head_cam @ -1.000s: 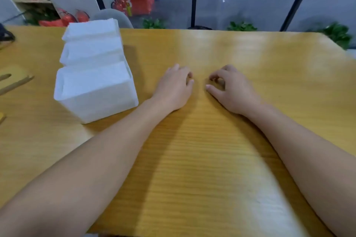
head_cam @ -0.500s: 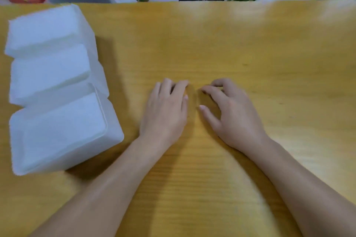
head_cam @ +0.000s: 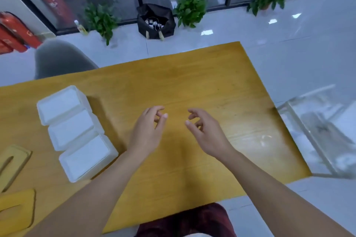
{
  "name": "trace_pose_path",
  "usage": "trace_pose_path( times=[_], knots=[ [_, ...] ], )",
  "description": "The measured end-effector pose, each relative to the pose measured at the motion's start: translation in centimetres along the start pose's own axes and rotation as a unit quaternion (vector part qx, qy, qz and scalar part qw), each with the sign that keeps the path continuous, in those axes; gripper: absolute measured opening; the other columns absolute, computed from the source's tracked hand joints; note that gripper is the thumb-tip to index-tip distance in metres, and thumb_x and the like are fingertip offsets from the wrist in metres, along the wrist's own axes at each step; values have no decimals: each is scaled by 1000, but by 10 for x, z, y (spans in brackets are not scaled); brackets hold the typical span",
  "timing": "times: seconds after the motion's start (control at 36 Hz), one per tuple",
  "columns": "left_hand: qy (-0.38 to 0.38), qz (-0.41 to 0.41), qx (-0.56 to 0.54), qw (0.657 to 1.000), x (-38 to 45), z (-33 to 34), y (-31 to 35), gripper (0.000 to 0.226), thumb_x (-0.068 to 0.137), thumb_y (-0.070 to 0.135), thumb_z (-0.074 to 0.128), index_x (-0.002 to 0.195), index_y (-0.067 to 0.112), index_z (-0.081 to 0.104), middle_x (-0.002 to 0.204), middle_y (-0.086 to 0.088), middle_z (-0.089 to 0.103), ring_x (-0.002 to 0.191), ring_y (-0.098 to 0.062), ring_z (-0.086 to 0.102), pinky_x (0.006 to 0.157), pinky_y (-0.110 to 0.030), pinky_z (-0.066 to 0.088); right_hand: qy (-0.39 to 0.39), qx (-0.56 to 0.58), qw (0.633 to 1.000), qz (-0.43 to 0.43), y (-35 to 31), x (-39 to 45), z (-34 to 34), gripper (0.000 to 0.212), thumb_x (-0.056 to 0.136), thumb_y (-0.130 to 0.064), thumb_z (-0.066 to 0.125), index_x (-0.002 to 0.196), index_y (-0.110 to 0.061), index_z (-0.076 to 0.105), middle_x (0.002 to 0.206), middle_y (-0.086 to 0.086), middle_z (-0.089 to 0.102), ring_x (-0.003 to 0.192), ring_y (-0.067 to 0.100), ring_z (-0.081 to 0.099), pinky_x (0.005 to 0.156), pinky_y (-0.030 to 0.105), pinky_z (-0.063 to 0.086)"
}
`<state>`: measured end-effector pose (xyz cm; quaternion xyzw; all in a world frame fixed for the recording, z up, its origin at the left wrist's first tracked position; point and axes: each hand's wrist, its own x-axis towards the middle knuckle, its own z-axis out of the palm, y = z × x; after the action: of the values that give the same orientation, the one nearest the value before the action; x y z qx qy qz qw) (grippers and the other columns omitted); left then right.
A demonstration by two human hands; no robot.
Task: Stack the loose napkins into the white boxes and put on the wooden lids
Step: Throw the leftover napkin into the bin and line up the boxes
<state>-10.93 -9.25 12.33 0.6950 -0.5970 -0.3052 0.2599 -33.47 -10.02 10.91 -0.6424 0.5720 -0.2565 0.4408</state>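
Observation:
Three white boxes stand in a row on the left of the wooden table (head_cam: 202, 86): the far box (head_cam: 61, 104), the middle box (head_cam: 74, 129) and the near box (head_cam: 86, 157), each white inside, filled with napkins. Two slotted wooden lids lie at the left edge, one lid (head_cam: 12, 161) farther and one lid (head_cam: 16, 210) nearer. My left hand (head_cam: 148, 131) and my right hand (head_cam: 204, 132) hover over the table's middle, fingers loosely curled, holding nothing. No loose napkins show.
A grey chair (head_cam: 59, 59) stands behind the table's far left. A clear plastic bin (head_cam: 319, 132) sits off the table's right side on the floor. Beyond are potted plants (head_cam: 190, 8), a black bag (head_cam: 156, 22) and red extinguishers (head_cam: 17, 32).
Both hands have lifted off the table and moved slightly apart, fingers curling loosely. The camera has risen, so the whole table, lids and floor now show.

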Motion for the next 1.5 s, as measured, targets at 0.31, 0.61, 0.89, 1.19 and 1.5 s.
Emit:
trace_pose_path(
  times=[0.31, 0.61, 0.89, 1.19, 1.5],
  knots=[
    [-97, 119, -42, 987, -11, 28, 100, 18, 110, 41, 61, 110, 26, 71, 100, 13, 73, 94, -3, 66, 83, -35, 56, 130, 51, 989, 52, -24, -78, -82, 37, 107, -47, 63, 141, -32, 63, 120, -17, 69, 91, 13, 71, 69, 22, 53],
    [-246, 200, -65, 946, -35, 107, 206, 18, 109, 42, 61, 98, 31, 70, 89, 12, 72, 86, -5, 66, 74, -29, 51, 256, 53, 956, 132, 0, -159, -163, 30, 105, -50, 65, 132, -38, 67, 117, -21, 71, 92, 7, 71, 62, 14, 47],
    [-308, 229, -61, 922, -32, 206, 301, 13, 108, 37, 64, 99, 31, 73, 91, 12, 74, 87, -6, 68, 83, -35, 59, 333, 54, 919, 204, 70, -181, -257, 19, 101, -49, 70, 117, -38, 74, 110, -19, 73, 88, 5, 72, 73, 24, 55],
    [-307, 150, 14, 940, 16, 357, 391, 44, 109, 38, 62, 149, 20, 63, 140, 6, 66, 116, -14, 66, 106, -37, 53, 369, 91, 878, 292, 201, -154, -378, 40, 101, -37, 70, 138, -21, 65, 116, -12, 69, 101, 12, 69, 78, 27, 53],
    [-277, 92, 101, 951, 24, 444, 395, 25, 107, 30, 54, 88, 14, 49, 86, -4, 50, 86, -32, 49, 67, -42, 38, 292, 114, 898, 309, 249, -135, -404, 28, 96, -30, 72, 108, -11, 56, 95, -4, 58, 79, 18, 59, 67, 27, 46]
  ],
)
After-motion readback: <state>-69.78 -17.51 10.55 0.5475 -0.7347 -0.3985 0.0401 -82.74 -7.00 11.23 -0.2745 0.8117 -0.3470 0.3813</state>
